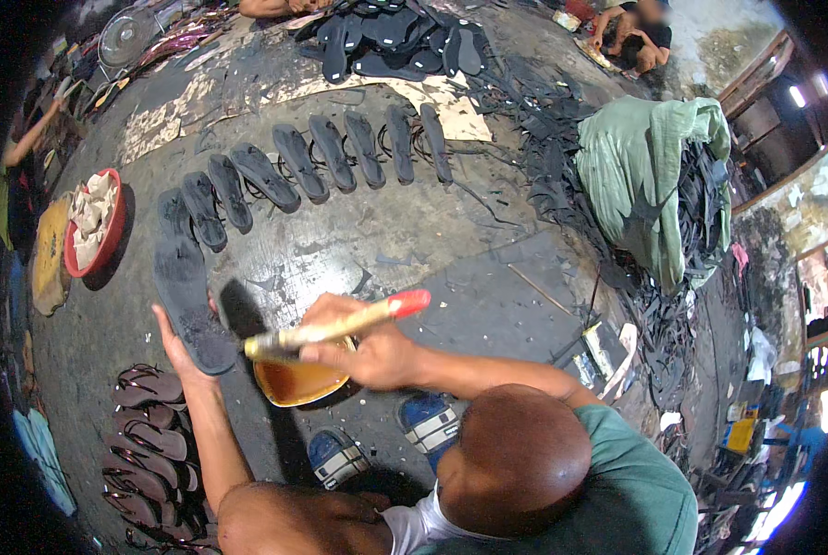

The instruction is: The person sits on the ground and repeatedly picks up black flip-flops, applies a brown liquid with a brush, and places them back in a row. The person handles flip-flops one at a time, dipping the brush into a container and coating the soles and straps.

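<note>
Although the floor [386,240] carries a long curved row of dark soles [331,153], only one sole [185,296] is in work. The left hand [178,347] supports it from below near the heel, fingers spread; it seems light and bendable, probably sticky once coated. The right hand [368,356] is closed around a brush [335,328] over the glue bowl [298,381].
</note>
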The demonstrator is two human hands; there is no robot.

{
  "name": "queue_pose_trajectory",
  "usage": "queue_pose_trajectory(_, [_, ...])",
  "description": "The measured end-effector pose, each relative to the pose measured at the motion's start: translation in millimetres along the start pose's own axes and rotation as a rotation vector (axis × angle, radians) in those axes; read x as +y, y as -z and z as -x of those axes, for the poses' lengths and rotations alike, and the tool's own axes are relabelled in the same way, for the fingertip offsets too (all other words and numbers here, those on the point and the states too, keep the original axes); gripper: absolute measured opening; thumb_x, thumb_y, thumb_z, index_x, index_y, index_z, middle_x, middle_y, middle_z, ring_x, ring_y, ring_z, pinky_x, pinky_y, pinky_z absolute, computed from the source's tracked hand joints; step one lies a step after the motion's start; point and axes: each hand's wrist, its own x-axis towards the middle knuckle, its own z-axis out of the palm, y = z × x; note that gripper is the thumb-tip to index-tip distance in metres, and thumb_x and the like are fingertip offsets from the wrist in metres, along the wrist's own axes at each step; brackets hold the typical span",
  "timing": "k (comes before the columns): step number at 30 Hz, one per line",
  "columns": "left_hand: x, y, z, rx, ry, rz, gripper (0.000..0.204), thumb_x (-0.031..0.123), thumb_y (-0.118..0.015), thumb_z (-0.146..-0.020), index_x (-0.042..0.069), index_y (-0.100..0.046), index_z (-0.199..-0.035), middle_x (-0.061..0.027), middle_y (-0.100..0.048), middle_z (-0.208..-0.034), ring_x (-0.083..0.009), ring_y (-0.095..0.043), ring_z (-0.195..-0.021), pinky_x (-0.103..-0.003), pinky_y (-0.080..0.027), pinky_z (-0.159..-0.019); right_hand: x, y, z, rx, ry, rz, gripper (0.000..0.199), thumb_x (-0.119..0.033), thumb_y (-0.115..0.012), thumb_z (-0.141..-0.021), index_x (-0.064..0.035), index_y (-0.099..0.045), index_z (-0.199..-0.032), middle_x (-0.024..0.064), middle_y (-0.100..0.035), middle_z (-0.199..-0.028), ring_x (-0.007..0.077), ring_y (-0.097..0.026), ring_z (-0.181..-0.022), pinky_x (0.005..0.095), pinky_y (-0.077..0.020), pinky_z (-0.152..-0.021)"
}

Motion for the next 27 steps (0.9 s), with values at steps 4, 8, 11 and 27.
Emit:
queue_pose_trajectory(4, [1,65,14,0.409,-0.004,0.243,0.055,0.043,-0.055,-0.099,-0.001,-0.053,-0.131,-0.0195,-0.058,-0.131,-0.0395,-0.056,-0.117,-0.051,-0.050,-0.101,-5,15,-6,0.136,0.029,0.066,0.021,-0.017,-0.069,-0.093,-0.0012,-0.067,-0.107,0.0067,-0.063,-0.098,0.0158,-0.059,-0.093,0.0321,-0.0471,-0.083])
queue_pose_trajectory(8, [-5,86,81,0.539,0.042,0.402,0.055,0.036,-0.056,-0.098,-0.001,-0.047,-0.138,-0.0234,-0.051,-0.139,-0.0464,-0.048,-0.127,-0.060,-0.041,-0.108,9,16,3,0.174,-0.166,0.099,0.027,-0.026,-0.069,-0.094,-0.0020,-0.068,-0.107,0.0036,-0.066,-0.096,0.0135,-0.059,-0.092,0.0316,-0.0476,-0.081])
queue_pose_trajectory(11, [-21,85,106,0.449,0.104,0.498,0.052,0.031,-0.055,-0.099,-0.004,-0.045,-0.136,-0.0252,-0.051,-0.137,-0.0429,-0.051,-0.123,-0.050,-0.043,-0.109,9,27,13,0.318,-0.340,0.175,0.031,-0.029,-0.067,-0.096,-0.0027,-0.066,-0.112,0.0037,-0.066,-0.100,0.0135,-0.059,-0.094,0.0314,-0.0482,-0.083])
queue_pose_trajectory(27, [45,204,-144,0.641,-0.163,-0.155,0.063,0.050,-0.055,-0.098,-0.001,-0.045,-0.135,-0.0215,-0.056,-0.125,-0.0342,-0.062,-0.106,-0.040,-0.057,-0.090,69,44,3,0.186,-0.493,0.246,0.032,-0.025,-0.069,-0.093,-0.0007,-0.064,-0.112,0.0067,-0.065,-0.103,0.0156,-0.060,-0.101,0.0341,-0.0465,-0.092])
